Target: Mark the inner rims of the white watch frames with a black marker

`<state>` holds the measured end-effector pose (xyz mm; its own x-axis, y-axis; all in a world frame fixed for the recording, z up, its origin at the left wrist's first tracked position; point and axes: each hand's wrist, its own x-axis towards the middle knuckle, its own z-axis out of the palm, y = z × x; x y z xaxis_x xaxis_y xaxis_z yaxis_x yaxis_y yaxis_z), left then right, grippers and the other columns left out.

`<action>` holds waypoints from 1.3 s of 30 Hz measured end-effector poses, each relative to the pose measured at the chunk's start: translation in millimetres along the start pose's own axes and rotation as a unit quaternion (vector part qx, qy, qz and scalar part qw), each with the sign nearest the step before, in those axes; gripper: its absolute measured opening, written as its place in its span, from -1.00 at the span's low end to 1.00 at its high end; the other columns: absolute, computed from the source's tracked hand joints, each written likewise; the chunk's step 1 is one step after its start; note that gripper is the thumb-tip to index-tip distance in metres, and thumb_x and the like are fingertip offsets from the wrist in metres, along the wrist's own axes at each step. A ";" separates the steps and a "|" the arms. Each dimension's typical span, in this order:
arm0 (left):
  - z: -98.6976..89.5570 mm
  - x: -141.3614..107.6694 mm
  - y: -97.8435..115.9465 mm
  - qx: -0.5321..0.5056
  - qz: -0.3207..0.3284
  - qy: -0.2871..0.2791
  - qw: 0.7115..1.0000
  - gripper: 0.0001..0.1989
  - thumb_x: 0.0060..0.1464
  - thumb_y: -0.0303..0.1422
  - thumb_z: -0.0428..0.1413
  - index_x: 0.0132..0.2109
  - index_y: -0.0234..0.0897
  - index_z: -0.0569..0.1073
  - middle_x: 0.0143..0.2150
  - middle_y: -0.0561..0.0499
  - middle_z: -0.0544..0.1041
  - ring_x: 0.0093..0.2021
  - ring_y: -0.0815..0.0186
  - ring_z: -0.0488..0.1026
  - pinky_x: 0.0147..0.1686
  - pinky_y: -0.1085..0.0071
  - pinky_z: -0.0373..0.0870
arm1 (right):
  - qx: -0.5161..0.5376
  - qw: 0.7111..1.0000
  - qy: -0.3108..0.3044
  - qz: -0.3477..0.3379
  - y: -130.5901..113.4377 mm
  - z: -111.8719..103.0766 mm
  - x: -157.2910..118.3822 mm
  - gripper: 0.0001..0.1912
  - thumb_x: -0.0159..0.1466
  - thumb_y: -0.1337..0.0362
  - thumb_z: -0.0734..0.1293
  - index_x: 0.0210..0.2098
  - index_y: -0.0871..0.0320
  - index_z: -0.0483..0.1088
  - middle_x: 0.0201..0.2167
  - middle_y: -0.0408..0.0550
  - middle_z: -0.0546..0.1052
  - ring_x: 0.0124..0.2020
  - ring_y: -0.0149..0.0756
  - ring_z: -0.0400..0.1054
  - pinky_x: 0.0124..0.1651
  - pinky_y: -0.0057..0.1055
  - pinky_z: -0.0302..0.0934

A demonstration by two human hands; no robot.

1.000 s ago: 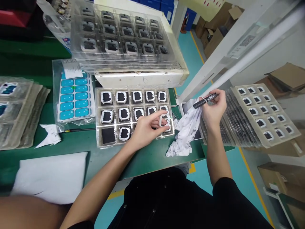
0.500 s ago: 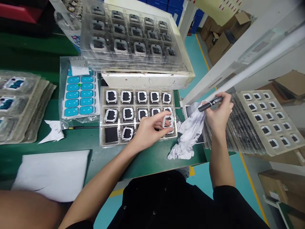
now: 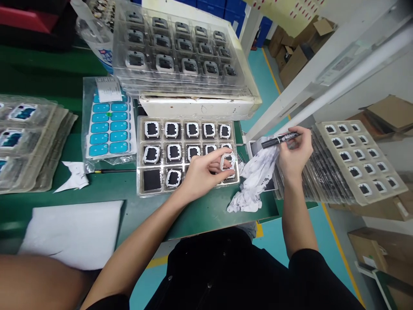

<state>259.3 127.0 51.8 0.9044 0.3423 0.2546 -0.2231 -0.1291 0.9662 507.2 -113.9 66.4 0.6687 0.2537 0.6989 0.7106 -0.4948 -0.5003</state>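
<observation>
A white square frame (image 3: 227, 162) is held between the thumb and fingers of my left hand (image 3: 204, 174), over the right end of a clear plastic tray (image 3: 139, 181). The tray has rows of compartments with black pads and similar white frames; the front left compartment shows only a black pad (image 3: 151, 179). My right hand (image 3: 295, 150) grips a black marker (image 3: 280, 140), its tip end pointing left above a stained white cloth (image 3: 251, 185). The cloth lies crumpled at the table's right edge.
Behind the tray, stacked clear trays (image 3: 183, 79) rest on a white box (image 3: 200, 107). A bag of blue stickers (image 3: 109, 129) lies left of it. More tray stacks stand far left (image 3: 38, 150) and right (image 3: 361, 159). A white post (image 3: 290, 107) slants beyond my right hand.
The marker has tilted closer to level and moved slightly left in my right hand. My left hand stays over the tray with the white frame. The whole view has shifted slightly.
</observation>
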 end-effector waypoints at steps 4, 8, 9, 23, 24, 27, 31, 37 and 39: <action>-1.1 -0.2 2.2 0.002 -0.010 0.005 1.000 -0.50 0.25 -0.31 0.52 0.30 -0.16 0.74 -0.16 -0.03 0.82 -0.37 0.33 0.66 -0.25 0.33 0.81 | 0.111 0.990 0.083 -0.040 -21.3 -4.5 -16.9 -0.67 0.47 0.14 0.51 0.16 -0.02 0.45 -0.14 -0.07 0.65 -0.27 -0.10 0.60 -0.27 -0.12 0.55; -1.1 -0.7 1.4 -0.003 -0.020 0.010 1.000 -0.49 0.22 -0.29 0.53 0.29 -0.14 0.75 -0.16 -0.03 0.82 -0.36 0.33 0.67 -0.24 0.33 0.83 | 0.128 0.983 0.104 -0.086 -33.4 -15.1 -35.3 -0.67 0.48 0.08 0.56 0.11 -0.10 0.42 -0.09 -0.07 0.60 -0.14 -0.03 0.66 -0.02 0.10 0.67; -0.9 -0.8 0.9 -0.003 -0.022 0.011 1.000 -0.48 0.21 -0.28 0.54 0.29 -0.13 0.76 -0.15 -0.02 0.83 -0.36 0.32 0.68 -0.23 0.32 0.84 | 0.125 0.981 0.105 -0.103 -34.1 -18.1 -39.7 -0.65 0.46 0.09 0.56 0.11 -0.12 0.41 -0.09 -0.07 0.60 -0.14 -0.01 0.65 0.01 0.16 0.67; 13.1 -12.4 5.8 -0.056 0.004 -0.017 0.998 -0.45 0.22 -0.33 0.60 0.32 -0.20 0.74 -0.15 0.01 0.84 -0.20 0.32 0.80 -0.15 0.48 0.84 | 0.016 0.912 0.276 -0.302 -63.8 -27.3 -62.8 -0.68 0.48 0.15 0.52 0.11 -0.20 0.36 -0.32 -0.26 0.59 -0.47 -0.22 0.36 -0.40 -0.24 0.33; 13.7 -12.8 5.3 -0.060 0.008 -0.019 0.998 -0.44 0.22 -0.34 0.59 0.32 -0.20 0.74 -0.14 0.01 0.84 -0.19 0.32 0.80 -0.14 0.49 0.84 | 0.018 0.911 0.293 -0.289 -65.4 -23.4 -59.8 -0.71 0.51 0.14 0.50 0.11 -0.19 0.36 -0.37 -0.25 0.56 -0.46 -0.19 0.34 -0.37 -0.23 0.34; 14.2 -12.4 4.0 -0.053 0.009 -0.013 0.998 -0.45 0.21 -0.34 0.60 0.31 -0.21 0.74 -0.16 0.00 0.83 -0.19 0.31 0.80 -0.14 0.48 0.84 | 0.060 0.906 0.334 -0.252 -73.0 -10.1 -52.4 -0.69 0.51 0.08 0.51 0.15 -0.17 0.39 -0.40 -0.24 0.50 -0.38 -0.12 0.38 -0.22 -0.07 0.55; 13.6 -11.0 3.5 -0.064 -0.001 0.000 0.998 -0.42 0.19 -0.31 0.62 0.31 -0.23 0.73 -0.17 -0.01 0.82 -0.26 0.33 0.77 -0.21 0.48 0.82 | 0.198 0.917 0.302 -0.169 -96.3 3.5 -54.3 -0.50 0.41 0.18 0.65 0.18 -0.18 0.38 -0.16 -0.23 0.54 -0.30 -0.17 0.51 -0.07 0.10 0.77; 11.9 -10.9 4.3 -0.060 0.000 -0.012 0.998 -0.41 0.25 -0.26 0.59 0.35 -0.23 0.70 -0.13 -0.02 0.83 -0.35 0.40 0.71 -0.19 0.48 0.81 | 0.307 0.935 0.171 -0.051 -129.9 13.9 -67.5 -0.59 0.49 0.19 0.62 0.07 -0.13 0.32 -0.13 -0.25 0.52 -0.45 -0.37 0.34 -0.53 -0.40 0.40; 11.4 -11.2 4.4 -0.039 0.011 -0.007 0.999 -0.42 0.26 -0.26 0.59 0.35 -0.22 0.70 -0.13 -0.01 0.84 -0.34 0.40 0.71 -0.17 0.48 0.82 | 0.294 0.943 0.154 -0.041 -133.6 18.2 -68.9 -0.59 0.47 0.16 0.61 0.01 -0.10 0.28 -0.21 -0.24 0.48 -0.38 -0.31 0.41 -0.39 -0.32 0.45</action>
<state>252.3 112.0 52.7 0.9039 0.3261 0.2767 -0.2710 -0.0637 0.9605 370.1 -50.2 75.8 0.5760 -0.0271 0.8170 0.8157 0.0840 -0.5723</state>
